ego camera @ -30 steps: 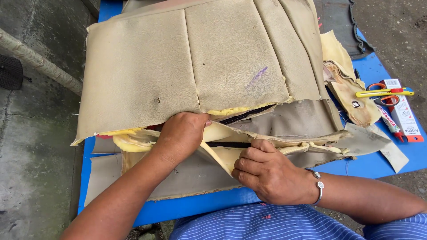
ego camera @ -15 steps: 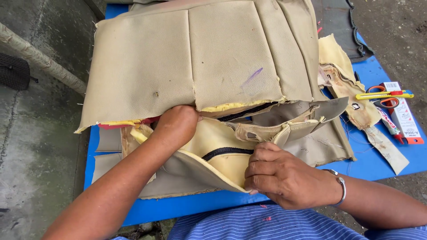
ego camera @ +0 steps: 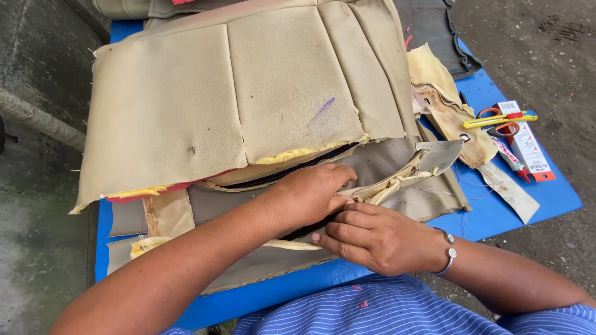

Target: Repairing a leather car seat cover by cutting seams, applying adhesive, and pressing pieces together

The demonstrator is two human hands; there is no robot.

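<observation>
- Fingers (ego camera: 338,186) of the left hand (ego camera: 307,195) curled and pressed flat on the lower flap of the beige seat cover (ego camera: 248,105), tips tucked at a folded seam edge; not closed around anything that shows.
- Fingers (ego camera: 341,229) of the right hand (ego camera: 375,239) held close together, nearly straight, tips touching the same flap just beneath the left hand; whether pinching the material, cannot tell.
- Both hands touching each other, knuckle against fingertip, at the front middle of the cover.
- Dark slit (ego camera: 304,228) in the flap running under both hands, partly hidden by them.
- Seat cover spread across a blue bench (ego camera: 496,211), quilted upper panel lying face up, torn lower edge showing yellow foam (ego camera: 298,155) and a strip of red at the left.
- Grey-beige underside panel (ego camera: 397,164) folded out to the right of the hands, one corner turned up.
- Silver bracelet (ego camera: 448,251) on the right wrist.
- Blue striped shirt (ego camera: 385,313) at the bottom edge of the view.
- Loose scrap of worn beige cover with foam backing (ego camera: 444,102) to the right of the main cover, on the bench.
- Orange-handled scissors (ego camera: 496,121) near the right edge of the bench, a yellow utility knife (ego camera: 500,119) lying across them.
- Long white and red box (ego camera: 528,146) just beside the scissors.
- Dark grey fabric piece (ego camera: 434,28) at the far end of the bench.
- Wet concrete ground (ego camera: 37,205) to the left.
</observation>
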